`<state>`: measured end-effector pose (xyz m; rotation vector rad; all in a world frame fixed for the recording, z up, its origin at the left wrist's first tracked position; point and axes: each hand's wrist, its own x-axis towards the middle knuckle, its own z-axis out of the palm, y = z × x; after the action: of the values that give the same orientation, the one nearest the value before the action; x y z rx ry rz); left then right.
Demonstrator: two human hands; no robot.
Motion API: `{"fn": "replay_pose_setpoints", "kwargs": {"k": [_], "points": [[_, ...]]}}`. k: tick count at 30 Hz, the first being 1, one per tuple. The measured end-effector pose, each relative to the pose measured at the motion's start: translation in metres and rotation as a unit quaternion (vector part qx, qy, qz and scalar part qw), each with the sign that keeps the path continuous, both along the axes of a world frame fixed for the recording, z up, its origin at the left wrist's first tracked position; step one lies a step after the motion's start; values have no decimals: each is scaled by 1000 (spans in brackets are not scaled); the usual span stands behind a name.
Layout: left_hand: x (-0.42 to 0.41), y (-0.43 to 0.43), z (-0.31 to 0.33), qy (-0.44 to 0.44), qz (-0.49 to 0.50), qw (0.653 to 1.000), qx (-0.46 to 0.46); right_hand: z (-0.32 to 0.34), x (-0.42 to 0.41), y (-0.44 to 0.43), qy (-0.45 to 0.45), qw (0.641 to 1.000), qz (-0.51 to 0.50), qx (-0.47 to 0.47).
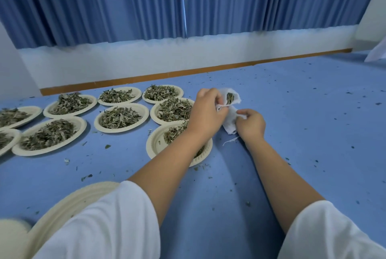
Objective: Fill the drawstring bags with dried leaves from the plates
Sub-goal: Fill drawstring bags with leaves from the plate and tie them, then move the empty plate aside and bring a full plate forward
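A small white drawstring bag (230, 118) hangs between both hands above the blue table, its mouth open with dried leaves showing inside. My left hand (205, 110) pinches the bag's rim near the mouth. My right hand (250, 123) pinches the bag's side or its string; a loose white string (230, 140) trails below. Several cream paper plates heaped with dried leaves lie to the left, such as one plate (122, 117) in the middle. The nearest plate (155, 144) lies partly under my left forearm.
The blue table (302, 133) is strewn with leaf crumbs. A stack of bare cream plates (62, 204) sits at the near left, partly under my sleeve. A white wall and blue curtain stand beyond the far edge. A white object (377, 51) lies at the far right.
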<state>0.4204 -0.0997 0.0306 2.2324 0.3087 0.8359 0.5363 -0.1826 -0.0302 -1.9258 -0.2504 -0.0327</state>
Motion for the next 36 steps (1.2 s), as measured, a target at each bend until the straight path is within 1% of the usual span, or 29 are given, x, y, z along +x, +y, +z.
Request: {"fn": "replay_pose_setpoints", "kwargs": {"k": [4, 7, 10, 12, 14, 16, 18, 20, 24, 28, 36], "points": [[17, -1, -15, 72, 3, 996, 60, -2, 6, -6, 3, 999, -39, 11], [24, -2, -20, 126, 31, 983, 132, 0, 13, -12, 17, 995, -90, 35], [26, -4, -26, 137, 50, 972, 185, 0, 18, -17, 31, 993, -109, 43], [27, -4, -29, 146, 68, 964, 212, -1, 20, -18, 30, 993, -109, 42], [27, -5, -31, 190, 81, 952, 227, -2, 19, -17, 20, 994, -102, 38], [28, -8, -33, 239, 71, 943, 221, -2, 16, -14, 4, 997, -72, 27], [29, -10, -35, 268, 52, 938, 213, -3, 12, -11, -10, 999, -34, 12], [28, -10, -35, 277, 50, 933, 224, -3, 11, -11, -20, 1000, -21, 5], [24, -5, -32, 276, 72, 914, 287, -4, 10, -11, -32, 999, -9, -5], [13, 5, -33, 281, 90, 896, 331, -6, 8, -10, -42, 999, 4, -22], [-3, 14, -34, 285, 84, 901, 317, -6, 0, -7, -64, 996, 52, -42]]}}
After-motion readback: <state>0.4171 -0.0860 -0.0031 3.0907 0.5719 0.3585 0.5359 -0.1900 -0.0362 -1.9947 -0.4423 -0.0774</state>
